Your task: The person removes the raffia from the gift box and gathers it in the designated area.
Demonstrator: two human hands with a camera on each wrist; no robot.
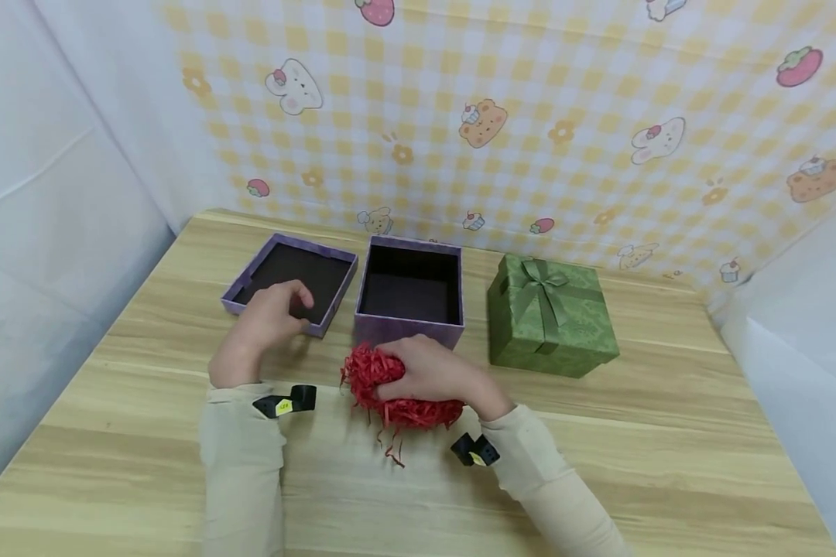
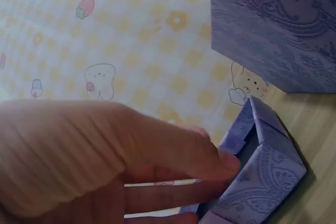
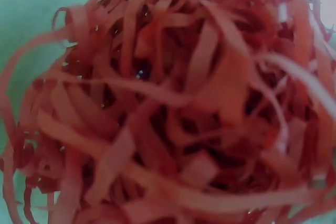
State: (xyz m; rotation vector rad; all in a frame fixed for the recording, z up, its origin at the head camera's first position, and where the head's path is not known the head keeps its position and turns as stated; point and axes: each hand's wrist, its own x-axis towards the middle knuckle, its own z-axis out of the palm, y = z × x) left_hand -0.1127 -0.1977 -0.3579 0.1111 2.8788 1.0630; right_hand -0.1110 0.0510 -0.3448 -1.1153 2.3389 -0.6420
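Note:
Red shredded paper (image 1: 418,414) lies bunched in front of an open purple box (image 1: 407,329) with a black interior. My right hand (image 1: 428,371) grips the shreds from above, its fingers sunk into them. In the right wrist view, tangled red strips (image 3: 184,103) fill the picture and conceal that hand. My left hand (image 1: 268,317) is over the near side of the purple lid (image 1: 337,298), which lies inside up, left of the box. Its fingers are loosely bent with a gap to the thumb. Whether the thumb touches the lid's rim (image 2: 262,174), I cannot tell.
A green gift box (image 1: 571,325) with a ribbon bow stands closed to the right of the purple box. Behind the wooden table (image 1: 669,433) hangs a yellow checked cloth (image 1: 432,100). White sheets flank both sides.

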